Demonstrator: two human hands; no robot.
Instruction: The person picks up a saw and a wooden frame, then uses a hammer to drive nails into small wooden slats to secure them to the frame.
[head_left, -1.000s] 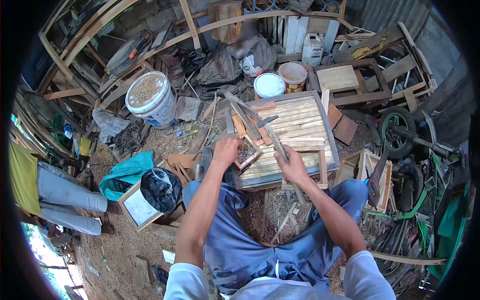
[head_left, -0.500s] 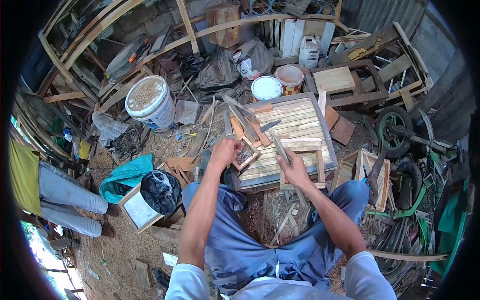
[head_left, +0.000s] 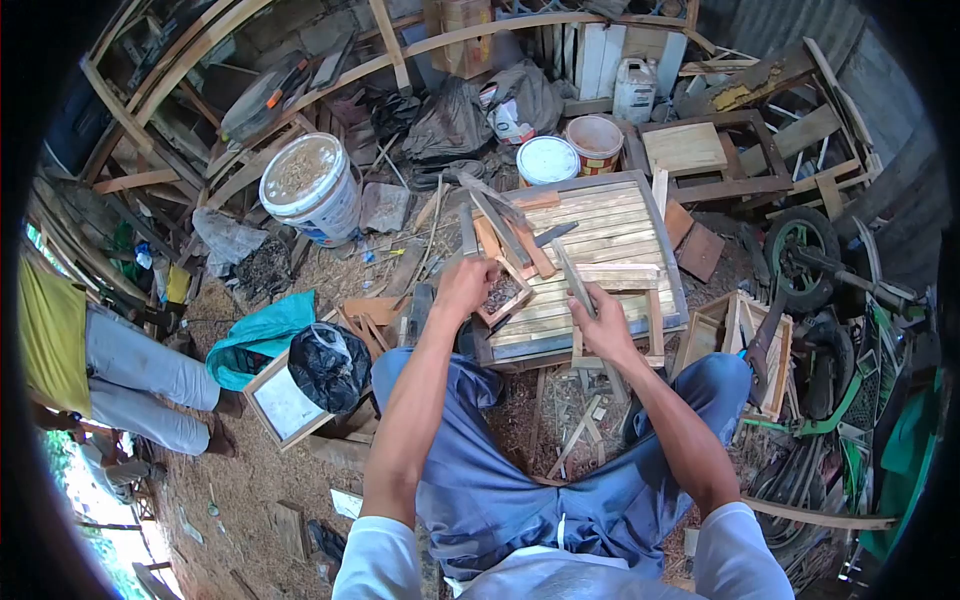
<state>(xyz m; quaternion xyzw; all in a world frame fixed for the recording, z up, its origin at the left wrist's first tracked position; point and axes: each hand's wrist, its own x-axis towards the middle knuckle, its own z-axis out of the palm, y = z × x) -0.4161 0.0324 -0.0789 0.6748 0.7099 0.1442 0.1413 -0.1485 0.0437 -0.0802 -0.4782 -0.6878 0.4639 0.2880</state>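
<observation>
My left hand (head_left: pixel 470 283) is closed at the left edge of a small wooden box (head_left: pixel 512 303) that holds small dark bits; what its fingers pinch, if anything, is too small to make out. My right hand (head_left: pixel 603 322) is wrapped round the wooden handle of a hammer (head_left: pixel 570 268), whose dark head points up and left over the slatted board (head_left: pixel 600 224). A light wooden frame (head_left: pixel 655 325) lies beside my right hand on the board. Above the small box lie several wood pieces (head_left: pixel 490 238).
A large white bucket (head_left: pixel 312 190) stands at the upper left, and two smaller buckets (head_left: pixel 548 160) stand behind the board. Wooden crates (head_left: pixel 705 335) and a wheel (head_left: pixel 800 262) are on the right. A person in grey trousers (head_left: pixel 150 375) is at the left.
The view has shifted slightly, so the scene sits a little further right. My left hand stays at the small box, and my right hand still holds the hammer, its head tilted differently.
</observation>
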